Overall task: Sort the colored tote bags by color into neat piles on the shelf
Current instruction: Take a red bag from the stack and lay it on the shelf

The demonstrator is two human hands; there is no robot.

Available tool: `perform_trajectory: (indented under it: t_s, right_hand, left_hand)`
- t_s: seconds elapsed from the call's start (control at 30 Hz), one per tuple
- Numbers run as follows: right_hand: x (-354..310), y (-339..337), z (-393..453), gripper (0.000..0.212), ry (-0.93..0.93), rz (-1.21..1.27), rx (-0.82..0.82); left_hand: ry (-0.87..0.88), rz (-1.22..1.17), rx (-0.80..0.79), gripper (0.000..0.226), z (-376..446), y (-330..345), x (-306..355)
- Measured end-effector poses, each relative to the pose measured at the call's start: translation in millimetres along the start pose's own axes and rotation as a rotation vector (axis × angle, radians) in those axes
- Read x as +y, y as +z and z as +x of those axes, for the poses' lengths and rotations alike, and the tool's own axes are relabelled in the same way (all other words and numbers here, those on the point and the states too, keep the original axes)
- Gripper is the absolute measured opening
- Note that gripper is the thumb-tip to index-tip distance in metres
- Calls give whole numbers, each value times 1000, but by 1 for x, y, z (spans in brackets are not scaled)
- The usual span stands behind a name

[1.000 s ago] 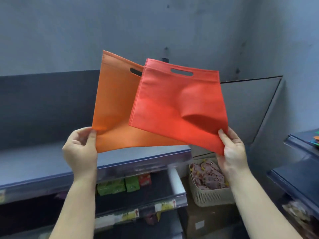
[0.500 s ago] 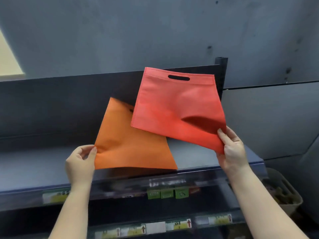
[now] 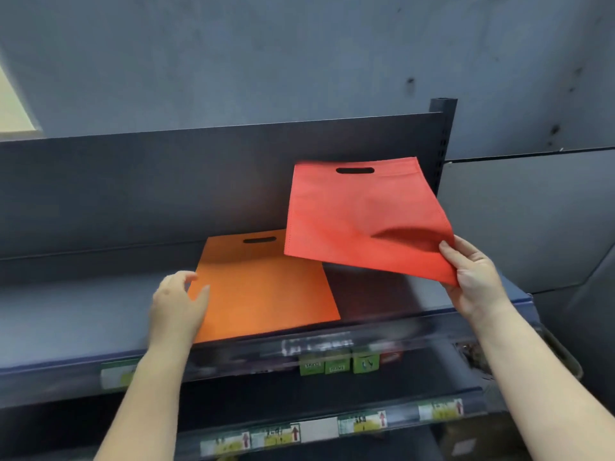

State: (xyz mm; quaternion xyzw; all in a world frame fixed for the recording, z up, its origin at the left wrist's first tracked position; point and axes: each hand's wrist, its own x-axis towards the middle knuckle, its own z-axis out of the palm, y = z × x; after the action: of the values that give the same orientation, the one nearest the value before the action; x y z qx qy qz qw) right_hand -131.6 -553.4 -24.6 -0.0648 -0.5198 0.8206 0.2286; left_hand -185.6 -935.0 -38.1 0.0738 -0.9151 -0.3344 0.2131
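Observation:
An orange tote bag (image 3: 266,287) lies flat on the dark top shelf (image 3: 83,311), its handle slot toward the back panel. My left hand (image 3: 178,302) hovers at the bag's left edge, fingers loosely spread, holding nothing. A red tote bag (image 3: 359,221) hangs in the air above the shelf's right part, tilted, its lower left corner overlapping the orange bag's upper right corner in view. My right hand (image 3: 474,277) pinches the red bag's lower right corner between thumb and fingers.
A dark back panel (image 3: 166,188) rises behind the shelf, ending at an upright post (image 3: 441,134) on the right. Lower shelves carry price labels (image 3: 362,422) and green boxes (image 3: 336,364). A grey wall stands behind.
The orange bag has gone from my left hand's grip down flat onto the shelf, and that hand has let go. The red bag has moved right and lower, still held by my right hand.

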Motion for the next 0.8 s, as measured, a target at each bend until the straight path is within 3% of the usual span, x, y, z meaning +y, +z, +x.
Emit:
perform_trajectory:
  t_s: [0.03,0.2,0.33,0.4,0.5,0.6,0.8]
  right_hand:
    - [-3,-4,1,24,23,-35,15]
    - [-19,-37,14,19,29,-345,79]
    - [-29,-54,21,44,-104,-1345,174]
    - [-26,-41,15,60,-195,-1629,93]
    - [-10,-5,6,59,-238,-1696,-238]
    - [15,24,3,62,-73,-1762,-490]
    - [26,20,11,72,107,-1780,-504]
  left_hand:
    - [29,-42,-47,28,-1,6,9]
    - [257,-132,-276,33,-22,46,64]
    - [360,77,-445,43,-33,78,89]
    - [415,256,-476,49,-36,88,94]
    - [450,333,-473,51,-36,94,95]
    - [470,318,-497,51,-36,95,95]
    - [472,284,-524,49,-37,97,96]
